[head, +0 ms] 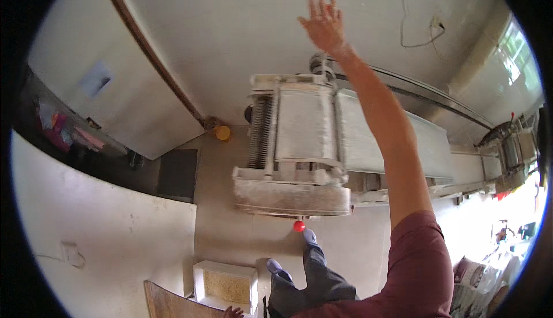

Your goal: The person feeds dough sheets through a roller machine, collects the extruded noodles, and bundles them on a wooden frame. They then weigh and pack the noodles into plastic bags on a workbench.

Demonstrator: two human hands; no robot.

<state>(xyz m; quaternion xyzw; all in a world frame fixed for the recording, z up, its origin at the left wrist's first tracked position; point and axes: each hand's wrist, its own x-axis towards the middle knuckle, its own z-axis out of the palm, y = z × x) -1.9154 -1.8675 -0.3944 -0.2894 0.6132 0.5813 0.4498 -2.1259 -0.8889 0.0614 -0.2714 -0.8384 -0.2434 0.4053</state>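
Note:
My right arm reaches out over a white-dusted roller machine (305, 123). At its end my right hand (325, 26) has its fingers spread before the pale wall, past the machine's far end. A small red spot shows among those fingers; what it is cannot be made out. Only the fingers of my left hand (234, 312) show at the bottom edge, between a wooden board (181, 303) and a white box (225, 266) with a yellowish, grainy-looking inside. Whether they grip anything is hidden. The machine has ribbed rollers (259, 132) on its left and a red ball knob (299, 226) at its near side.
A pale conveyor bed (397, 141) runs right from the machine, with belts (427, 91) behind it, towards a second machine (512, 154). A yellow object (223, 133) sits by the wall corner. White partitions (108, 214) stand at left. Bags (477, 275) lie at lower right.

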